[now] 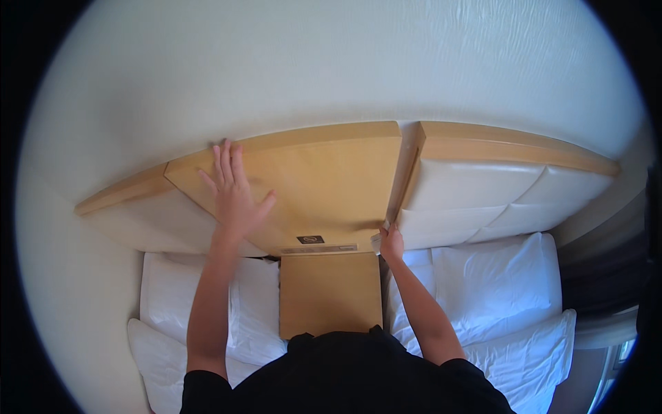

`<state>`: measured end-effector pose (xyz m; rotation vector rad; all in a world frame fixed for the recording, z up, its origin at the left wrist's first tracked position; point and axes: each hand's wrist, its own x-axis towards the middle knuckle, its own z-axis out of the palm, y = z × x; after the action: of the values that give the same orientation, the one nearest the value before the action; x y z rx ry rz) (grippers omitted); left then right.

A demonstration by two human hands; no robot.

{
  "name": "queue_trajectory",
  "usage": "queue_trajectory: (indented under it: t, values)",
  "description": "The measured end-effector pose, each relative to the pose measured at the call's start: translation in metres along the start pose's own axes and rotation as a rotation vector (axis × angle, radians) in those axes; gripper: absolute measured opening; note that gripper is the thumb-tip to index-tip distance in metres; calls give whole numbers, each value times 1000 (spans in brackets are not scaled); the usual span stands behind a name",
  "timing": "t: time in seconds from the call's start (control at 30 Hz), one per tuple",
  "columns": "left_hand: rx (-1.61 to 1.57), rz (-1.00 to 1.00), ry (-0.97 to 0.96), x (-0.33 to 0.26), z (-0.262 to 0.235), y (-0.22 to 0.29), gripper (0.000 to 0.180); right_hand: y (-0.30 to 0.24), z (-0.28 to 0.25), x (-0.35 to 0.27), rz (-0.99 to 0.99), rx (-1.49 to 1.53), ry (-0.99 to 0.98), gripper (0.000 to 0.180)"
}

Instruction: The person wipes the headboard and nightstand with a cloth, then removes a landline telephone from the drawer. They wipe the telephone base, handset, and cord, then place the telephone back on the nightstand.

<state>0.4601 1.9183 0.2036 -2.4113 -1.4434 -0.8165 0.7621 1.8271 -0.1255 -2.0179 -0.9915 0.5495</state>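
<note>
Bracing w/ your left hand (234,196), fingers spread wide and flat on the wooden centre panel (324,186) of the headboard, is good; keep it there. Your right hand (390,243) pinches a small whitish cloth (378,238) at the panel's lower right corner, just above the nightstand top (329,293) btwn the pillows (496,283). Wipe along the edge w/ short strokes, light pressure.

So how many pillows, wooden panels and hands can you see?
White pillows: 4 (left back, left front, right back, right front)
Wooden panels: 2 (wall panel, nightstand top)
Hands: 2 (left hand, right hand)
Total: 8
</note>
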Motion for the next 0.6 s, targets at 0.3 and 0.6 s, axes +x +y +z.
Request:
queue_trajectory:
  t: [0.3, 0.6]
  values:
    - [-463, 63, 203, -29, 7, 12, 79, 147, -74, -178, 622, 943, 12, 21]
    - [-905, 271, -323, -111, 96, 122, 82, 209, -111, -402, 754, 1820, 762, 39]
